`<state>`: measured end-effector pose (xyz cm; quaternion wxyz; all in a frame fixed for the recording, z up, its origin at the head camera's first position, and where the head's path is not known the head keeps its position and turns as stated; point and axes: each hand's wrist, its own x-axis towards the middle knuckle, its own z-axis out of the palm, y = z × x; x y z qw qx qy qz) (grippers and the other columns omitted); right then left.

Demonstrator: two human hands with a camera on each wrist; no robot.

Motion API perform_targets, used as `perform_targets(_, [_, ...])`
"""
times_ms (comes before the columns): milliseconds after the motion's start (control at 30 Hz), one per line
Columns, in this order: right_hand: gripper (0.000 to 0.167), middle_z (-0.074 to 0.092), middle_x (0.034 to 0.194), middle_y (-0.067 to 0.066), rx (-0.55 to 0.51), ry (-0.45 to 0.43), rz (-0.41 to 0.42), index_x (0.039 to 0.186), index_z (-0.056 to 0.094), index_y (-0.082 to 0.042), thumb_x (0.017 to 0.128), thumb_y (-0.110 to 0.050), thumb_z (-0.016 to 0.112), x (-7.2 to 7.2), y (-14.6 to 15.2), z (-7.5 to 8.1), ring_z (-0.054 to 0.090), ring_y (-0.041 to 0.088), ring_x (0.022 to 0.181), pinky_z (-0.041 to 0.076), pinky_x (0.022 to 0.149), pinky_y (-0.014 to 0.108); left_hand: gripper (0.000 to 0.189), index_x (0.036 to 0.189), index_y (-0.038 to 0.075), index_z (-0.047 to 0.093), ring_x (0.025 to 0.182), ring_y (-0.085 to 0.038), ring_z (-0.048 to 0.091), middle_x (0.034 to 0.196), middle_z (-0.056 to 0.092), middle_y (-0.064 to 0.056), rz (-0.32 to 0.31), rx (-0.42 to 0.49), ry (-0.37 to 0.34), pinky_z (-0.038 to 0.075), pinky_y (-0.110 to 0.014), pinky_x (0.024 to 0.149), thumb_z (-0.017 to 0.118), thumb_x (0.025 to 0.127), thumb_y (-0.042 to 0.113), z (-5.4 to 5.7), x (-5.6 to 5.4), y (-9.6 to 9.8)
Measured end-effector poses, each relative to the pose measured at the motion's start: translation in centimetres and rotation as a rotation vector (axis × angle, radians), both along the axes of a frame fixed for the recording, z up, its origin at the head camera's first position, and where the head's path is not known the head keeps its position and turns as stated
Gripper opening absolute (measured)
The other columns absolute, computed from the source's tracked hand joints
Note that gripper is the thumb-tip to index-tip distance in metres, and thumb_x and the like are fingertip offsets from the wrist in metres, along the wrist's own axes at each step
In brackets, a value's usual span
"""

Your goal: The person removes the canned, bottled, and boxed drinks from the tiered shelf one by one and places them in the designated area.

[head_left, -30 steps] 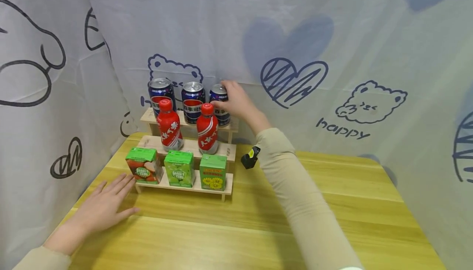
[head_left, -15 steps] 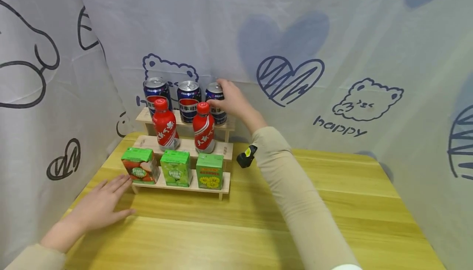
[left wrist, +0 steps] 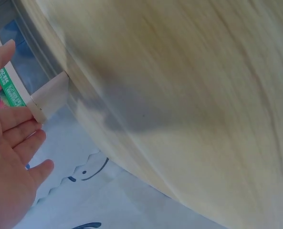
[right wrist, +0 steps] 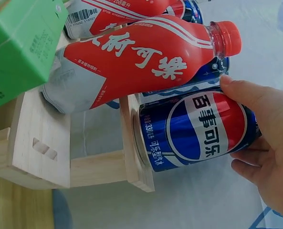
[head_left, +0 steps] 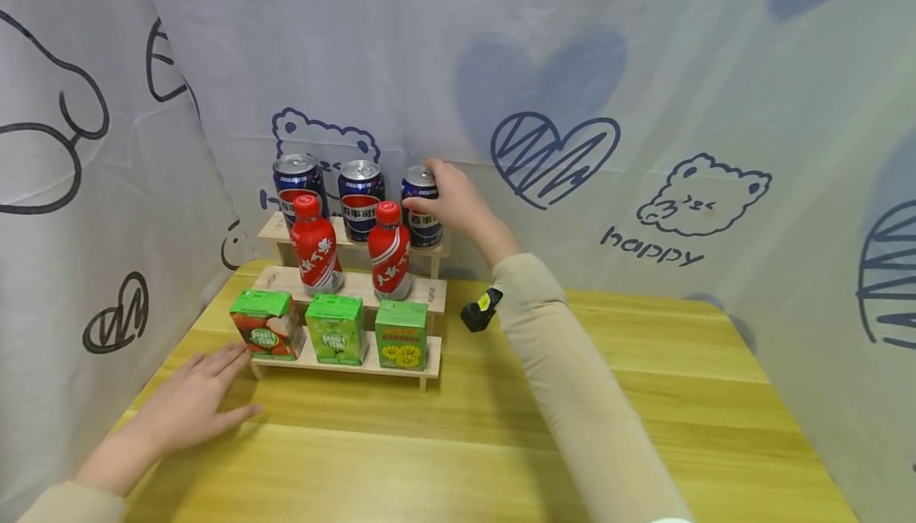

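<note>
My right hand grips the rightmost blue cola can near its top, thumb on the near side and fingers behind. The can stands upright at the right end of the top tier of a wooden three-step rack. To its left on that tier are two more cola cans, the nearer one being the middle can. Just in front stands a red cola bottle. My left hand has its fingers extended, fingertips at the left end of the rack's bottom tier, beside a red-and-green juice carton.
A second red bottle stands on the middle tier. The bottom tier also bears a light green carton and a green carton with yellow flowers. A small black-and-yellow object lies right of the rack. A printed curtain hangs behind.
The rightmost can has shifted slightly right, away from the middle can, with my right hand on it. My left hand stays at the rack's end. The head view has turned a little.
</note>
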<state>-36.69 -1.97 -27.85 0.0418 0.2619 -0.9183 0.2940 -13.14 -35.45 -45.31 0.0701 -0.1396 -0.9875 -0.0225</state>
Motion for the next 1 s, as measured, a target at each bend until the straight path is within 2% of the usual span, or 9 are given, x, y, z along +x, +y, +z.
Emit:
perform_targets(167, [0.071,0.055,0.136,0.013,0.012,0.032,-0.020,0.143,0.042,-0.006,0.088,-0.042,0.070,0.5,0.9,-0.2,0.055,0.027,0.120,0.051,0.101,0.040,0.086,0.135,-0.009,0.050,0.130,-0.045,0.047,0.142,0.048,-0.029,0.001,0.001,0.006,0.034,-0.065,0.110,0.069,0.083,0.056,0.0,0.0,0.2])
perform_targets(367, [0.072,0.056,0.131,0.013,0.074,0.094,-0.057,0.140,0.044,-0.006,0.087,-0.046,0.070,1.5,2.1,-0.4,0.055,0.027,0.118,0.052,0.097,0.040,0.083,0.134,-0.009,0.053,0.128,-0.044,0.050,0.140,0.051,-0.028,-0.010,-0.003,0.032,0.035,-0.064,0.109,0.070,0.082,0.054,-0.5,0.1,0.4])
perform_targets(467, [0.073,0.057,0.130,0.013,0.141,0.179,-0.061,0.138,0.045,-0.005,0.086,-0.051,0.069,2.1,2.6,-0.6,0.053,0.029,0.119,0.050,0.099,0.041,0.081,0.133,-0.008,0.054,0.127,-0.044,0.050,0.139,0.053,-0.028,-0.009,-0.001,0.044,0.035,-0.063,0.109,0.070,0.082,0.054,-0.8,0.4,0.3])
perform_targets(600, [0.076,0.059,0.127,0.014,0.208,0.336,-0.075,0.135,0.048,-0.004,0.084,-0.057,0.068,2.8,3.6,-0.8,0.053,0.030,0.118,0.048,0.100,0.042,0.080,0.132,-0.008,0.055,0.126,-0.044,0.051,0.138,0.053,-0.028,-0.006,0.014,0.056,0.036,-0.064,0.108,0.071,0.082,0.052,-1.1,0.6,0.2])
perform_targets(767, [0.075,0.061,0.121,0.015,0.185,0.450,-0.076,0.130,0.051,-0.002,0.082,-0.056,0.071,3.3,5.0,-0.7,0.054,0.030,0.113,0.049,0.097,0.043,0.078,0.132,-0.008,0.055,0.126,-0.044,0.051,0.138,0.053,-0.027,-0.006,0.021,0.059,0.037,-0.064,0.106,0.072,0.082,0.050,-1.0,0.5,0.1])
perform_targets(1000, [0.078,0.062,0.121,0.017,0.153,0.478,-0.096,0.130,0.052,0.001,0.080,-0.055,0.073,4.1,7.8,0.0,0.055,0.032,0.114,0.049,0.100,0.043,0.078,0.132,-0.007,0.055,0.127,-0.042,0.051,0.139,0.053,-0.027,-0.011,0.012,0.062,0.037,-0.064,0.107,0.073,0.081,0.049,-0.7,0.1,0.0])
